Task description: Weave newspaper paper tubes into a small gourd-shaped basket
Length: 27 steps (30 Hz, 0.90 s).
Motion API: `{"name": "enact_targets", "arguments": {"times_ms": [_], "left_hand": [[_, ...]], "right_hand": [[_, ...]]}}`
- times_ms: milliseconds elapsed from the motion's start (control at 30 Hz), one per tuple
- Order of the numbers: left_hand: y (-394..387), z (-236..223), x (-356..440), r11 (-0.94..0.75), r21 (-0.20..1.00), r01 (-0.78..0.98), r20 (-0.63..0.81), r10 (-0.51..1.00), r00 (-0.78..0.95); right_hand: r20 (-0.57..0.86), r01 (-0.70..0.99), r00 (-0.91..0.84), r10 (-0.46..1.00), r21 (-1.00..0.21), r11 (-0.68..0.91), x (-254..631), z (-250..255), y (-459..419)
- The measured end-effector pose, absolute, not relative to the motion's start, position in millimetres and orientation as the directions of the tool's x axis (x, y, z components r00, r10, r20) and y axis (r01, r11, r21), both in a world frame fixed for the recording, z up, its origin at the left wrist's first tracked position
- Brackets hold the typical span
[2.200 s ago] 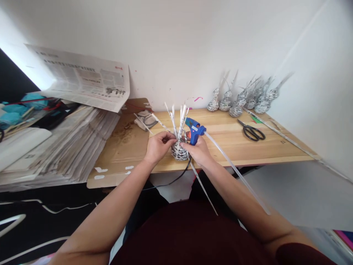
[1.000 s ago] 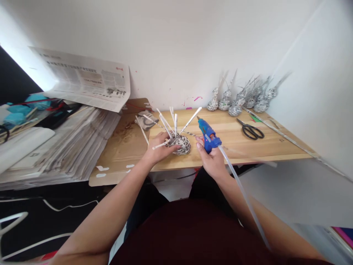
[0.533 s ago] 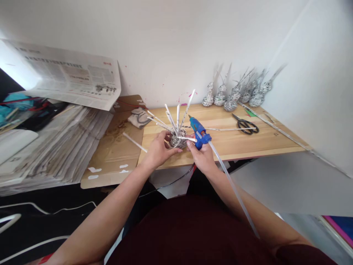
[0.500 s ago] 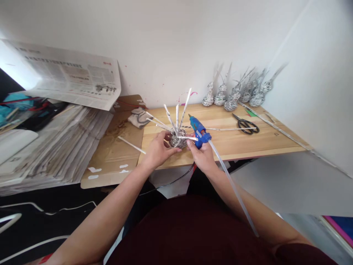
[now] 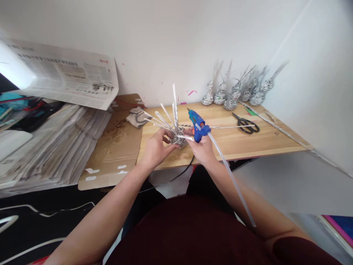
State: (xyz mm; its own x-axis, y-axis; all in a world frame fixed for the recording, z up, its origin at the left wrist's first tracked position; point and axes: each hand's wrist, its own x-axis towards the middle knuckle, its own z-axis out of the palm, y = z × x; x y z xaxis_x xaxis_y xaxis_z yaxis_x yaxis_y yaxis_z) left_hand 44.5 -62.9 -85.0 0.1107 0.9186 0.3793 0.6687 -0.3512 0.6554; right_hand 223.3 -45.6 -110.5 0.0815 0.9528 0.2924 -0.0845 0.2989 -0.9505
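Your L hand (image 5: 154, 149) cups round grey-white woven-paper basket (image 5: 181, 142), prob. light, crushable: hold low sides; R hand (image 5: 204, 150) grips blue plastic glue gun (image 5: 198, 127).

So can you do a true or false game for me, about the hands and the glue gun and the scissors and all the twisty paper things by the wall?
1. The right hand is holding the blue glue gun. True.
2. The tip of the glue gun is poking into the woven paper piece. False: the tip is apart from it, pointing up toward the wall.
3. The left hand is holding the scissors. False: it is on the woven paper piece, and the scissors lie on the wooden table.
4. The handles of the scissors are black. True.
5. The woven shapes by the wall are bright red. False: they are grey and white.
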Motion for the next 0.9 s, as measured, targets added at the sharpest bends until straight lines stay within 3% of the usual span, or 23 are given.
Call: {"name": "enact_targets", "arguments": {"times_ms": [667,900], "left_hand": [[-66,-91,47,-0.476,0.631,0.613,0.466,0.864,0.191],[-66,-94,48,-0.563,0.538,0.627,0.550,0.798,0.246]], "right_hand": [[0.337,-0.066,0.072,0.939,-0.937,0.342,220,-105,-38],[0.328,0.078,0.114,0.938,-0.944,0.320,217,-105,-40]]}}
